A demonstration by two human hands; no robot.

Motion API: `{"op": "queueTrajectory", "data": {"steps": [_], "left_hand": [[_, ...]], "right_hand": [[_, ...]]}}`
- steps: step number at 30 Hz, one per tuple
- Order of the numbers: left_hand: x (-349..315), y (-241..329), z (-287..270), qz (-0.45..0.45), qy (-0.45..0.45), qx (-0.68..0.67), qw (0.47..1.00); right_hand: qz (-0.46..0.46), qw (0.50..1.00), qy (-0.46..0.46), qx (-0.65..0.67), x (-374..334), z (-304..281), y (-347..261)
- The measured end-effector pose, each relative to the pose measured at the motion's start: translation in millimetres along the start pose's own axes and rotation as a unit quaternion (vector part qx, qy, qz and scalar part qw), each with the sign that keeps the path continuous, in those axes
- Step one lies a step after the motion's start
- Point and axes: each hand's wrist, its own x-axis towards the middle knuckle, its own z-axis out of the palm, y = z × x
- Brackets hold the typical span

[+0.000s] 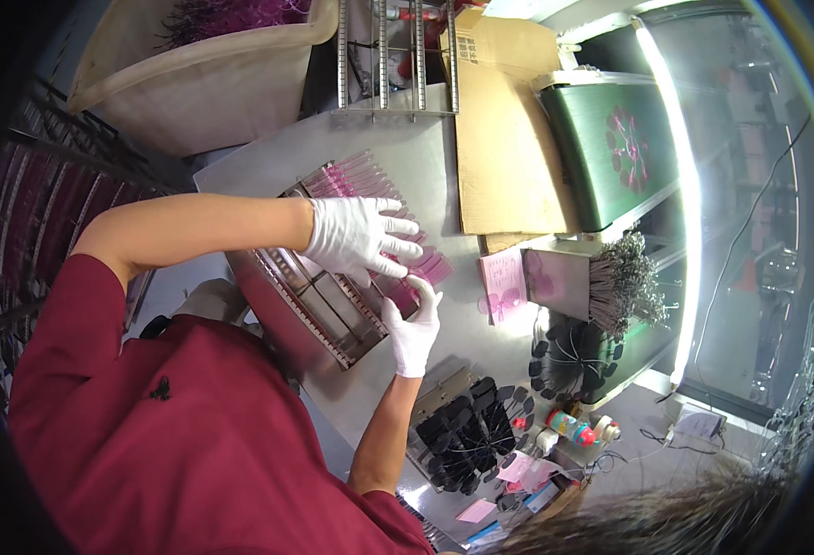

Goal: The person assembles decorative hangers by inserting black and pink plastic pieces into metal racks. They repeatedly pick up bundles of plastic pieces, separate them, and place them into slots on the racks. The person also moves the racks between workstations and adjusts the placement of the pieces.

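A long metal rack (pixel 322 303) with toothed rails lies slantwise on the steel table. Rows of thin pink translucent plastic pieces (pixel 356 173) stand along its far part. My left hand (pixel 356 238), in a white glove, is laid over these pieces with its fingers spread. Below it my gloved right hand (pixel 413 328) has its thumb and forefinger curled around the near end of the row, closed on a pink plastic piece (pixel 401 296). The left hand's fingertips come close to the right hand's forefinger. How many pieces the right hand grips is hidden.
Cardboard (pixel 509 139) lies beyond the hands, beside a green conveyor belt (pixel 601 157) carrying pink pieces. A box of grey-tipped wires (pixel 560 282), black parts (pixel 467 430) and a bottle (pixel 571 427) stand to the right. A large pale bin (pixel 203 92) and an upright metal rack (pixel 398 65) are at the back.
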Motion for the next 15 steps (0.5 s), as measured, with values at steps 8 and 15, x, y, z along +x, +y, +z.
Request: {"op": "queueTrajectory", "data": {"steps": [8, 15], "left_hand": [[0.9, 7.5, 20.2, -0.003, -0.014, -0.012, 1.0], [30.7, 16.5, 29.5, 0.058, -0.053, -0.04, 0.996]], "right_hand": [[-0.034, 0.991, 0.01, -0.126, -14.5, -19.6, 5.0], [0.026, 0.988, -0.032, -0.149, -33.9, -55.8, 8.1]]}}
